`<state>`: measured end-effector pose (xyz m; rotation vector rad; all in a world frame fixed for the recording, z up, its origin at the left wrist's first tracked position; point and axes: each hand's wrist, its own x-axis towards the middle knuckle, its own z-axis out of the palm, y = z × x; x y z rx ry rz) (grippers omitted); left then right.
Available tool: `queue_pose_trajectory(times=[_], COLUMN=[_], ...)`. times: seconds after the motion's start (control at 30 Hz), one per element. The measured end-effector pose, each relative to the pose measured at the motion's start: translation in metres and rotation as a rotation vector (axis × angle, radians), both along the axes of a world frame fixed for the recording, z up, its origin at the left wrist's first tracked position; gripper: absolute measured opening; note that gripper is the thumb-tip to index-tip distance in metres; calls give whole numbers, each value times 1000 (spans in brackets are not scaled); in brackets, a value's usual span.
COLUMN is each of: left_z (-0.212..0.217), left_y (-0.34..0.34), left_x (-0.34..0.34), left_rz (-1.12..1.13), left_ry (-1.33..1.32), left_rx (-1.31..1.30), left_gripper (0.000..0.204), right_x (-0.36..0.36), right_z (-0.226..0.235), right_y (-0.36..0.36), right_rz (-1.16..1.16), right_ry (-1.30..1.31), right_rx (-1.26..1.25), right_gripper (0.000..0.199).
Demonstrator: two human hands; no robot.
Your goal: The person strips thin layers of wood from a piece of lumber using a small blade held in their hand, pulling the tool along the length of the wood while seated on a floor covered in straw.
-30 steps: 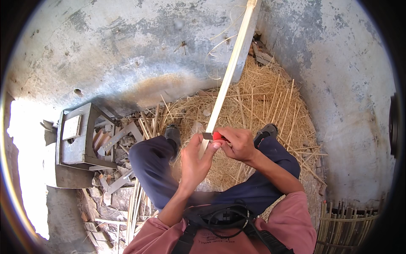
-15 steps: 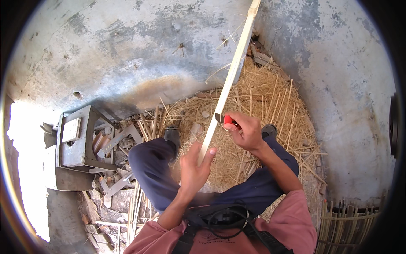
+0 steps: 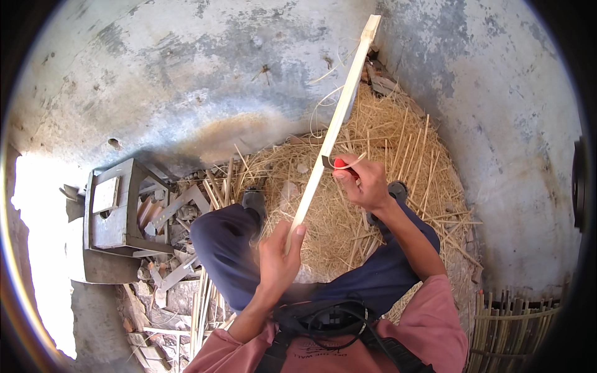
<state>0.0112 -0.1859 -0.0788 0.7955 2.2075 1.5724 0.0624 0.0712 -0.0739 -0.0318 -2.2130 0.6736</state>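
Note:
A long pale strip of split bamboo (image 3: 341, 118) slants up and away from my lap. My left hand (image 3: 278, 255) grips its near end between thumb and fingers. My right hand (image 3: 367, 183) is closed round a red-handled knife (image 3: 341, 164), its dark blade resting against the strip's right edge about midway along. A thin curled shaving (image 3: 359, 160) passes over the knife and my right fingers. More fine slivers (image 3: 323, 102) hang off the strip's left side farther up. How much of the handle sits inside my fist is hidden.
A heap of shavings (image 3: 398, 133) covers the floor between and beyond my feet. An overturned wooden stool (image 3: 115, 202) lies at left among rubble and scraps. Walls (image 3: 491, 124) rise ahead and at right. A bundle of upright sticks (image 3: 513, 329) stands at lower right.
The bamboo strip has slid toward me, so its far end now shows fully. My left hand has drawn slightly nearer. The knife has shifted a little up and right, still against the strip.

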Motion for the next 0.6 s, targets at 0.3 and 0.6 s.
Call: queue_pose_trajectory(times=[0.3,0.6], left_z=[-5,-11], left_y=[-15,-31], left_x=[5,13], left_rz=[12,21], left_ry=[34,12], left_rx=[-53,-73], left_gripper=[34,34], right_x=[-7,-21], right_z=[0,-4], right_y=[7,29], right_rz=[-35,-116], right_ry=[-57,-21], right_rx=[-77,-73], right_gripper=[26,36])
